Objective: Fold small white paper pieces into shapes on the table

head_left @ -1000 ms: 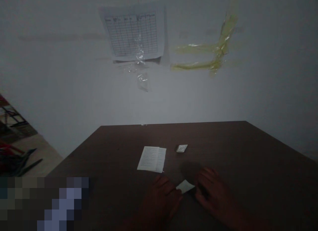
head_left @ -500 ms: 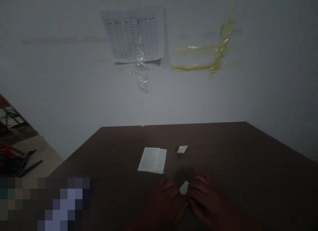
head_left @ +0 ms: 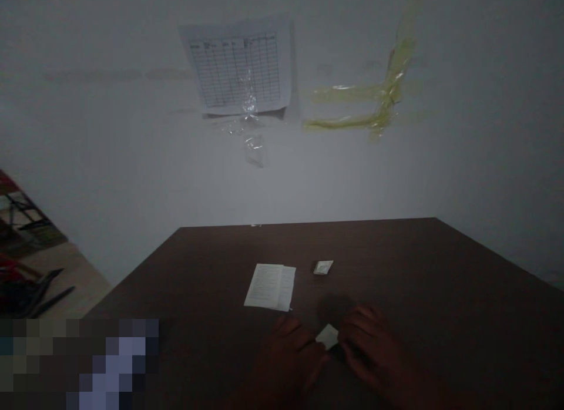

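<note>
A small piece of pale folded paper point(head_left: 328, 337) lies low over the dark table, between my two hands. My left hand point(head_left: 293, 354) is closed, its thumb and finger at the paper's left and lower edge. From the other side, my right hand point(head_left: 372, 345) has its curled fingers pressed on the paper's right corner. Dim light hides the exact grip of the fingertips. Beyond the hands lies a printed sheet point(head_left: 268, 286) with a fold line down it. Right of that sheet sits a small folded paper packet point(head_left: 323, 267).
The brown table point(head_left: 211, 245) meets a pale wall point(head_left: 145, 163). A printed chart point(head_left: 240, 69) hangs there, beside strips of yellow tape point(head_left: 348, 93). At far left, dark and red objects point(head_left: 30, 286) stand on the floor. A blurred patch covers the lower left corner.
My hands have drawn slightly apart, the right one shifting right. More of the small paper shows between them. The sheet and the packet stay in place on the table.
</note>
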`<state>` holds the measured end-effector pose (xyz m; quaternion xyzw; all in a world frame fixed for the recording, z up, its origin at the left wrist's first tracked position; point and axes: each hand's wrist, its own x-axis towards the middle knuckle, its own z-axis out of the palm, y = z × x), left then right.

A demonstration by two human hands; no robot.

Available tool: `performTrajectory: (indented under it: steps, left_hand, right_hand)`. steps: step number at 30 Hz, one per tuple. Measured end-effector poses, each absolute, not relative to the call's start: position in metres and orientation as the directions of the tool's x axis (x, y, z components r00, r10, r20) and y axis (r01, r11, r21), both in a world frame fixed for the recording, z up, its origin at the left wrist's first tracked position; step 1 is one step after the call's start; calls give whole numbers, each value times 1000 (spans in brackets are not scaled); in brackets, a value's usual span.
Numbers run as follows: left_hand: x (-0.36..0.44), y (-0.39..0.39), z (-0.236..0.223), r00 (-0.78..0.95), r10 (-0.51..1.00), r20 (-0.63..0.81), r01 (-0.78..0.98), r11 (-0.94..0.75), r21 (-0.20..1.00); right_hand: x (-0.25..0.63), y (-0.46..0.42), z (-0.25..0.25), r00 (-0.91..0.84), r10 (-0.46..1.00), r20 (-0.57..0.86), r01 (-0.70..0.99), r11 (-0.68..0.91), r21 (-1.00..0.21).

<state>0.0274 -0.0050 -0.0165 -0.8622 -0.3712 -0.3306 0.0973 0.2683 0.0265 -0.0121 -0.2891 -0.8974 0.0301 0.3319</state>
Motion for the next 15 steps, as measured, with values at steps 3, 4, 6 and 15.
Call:
performTrajectory:
  steps: [3,4,6,15]
  left_hand:
    - [26,-4,-18,510,585,631,703,-706,85]
    - [26,-4,-19,513,589,625,707,-702,81]
    - [27,-6,-22,519,602,607,718,-692,72]
    - [33,-11,-27,573,622,534,700,-710,75]
  right_hand:
    - [271,28,-9,-602,555,574,512,820,-257]
    - [271,28,-8,-598,549,585,507,824,-255]
    - [270,26,-6,-592,528,609,490,835,-248]
    - [254,13,-6,-605,446,659,363,892,-271]
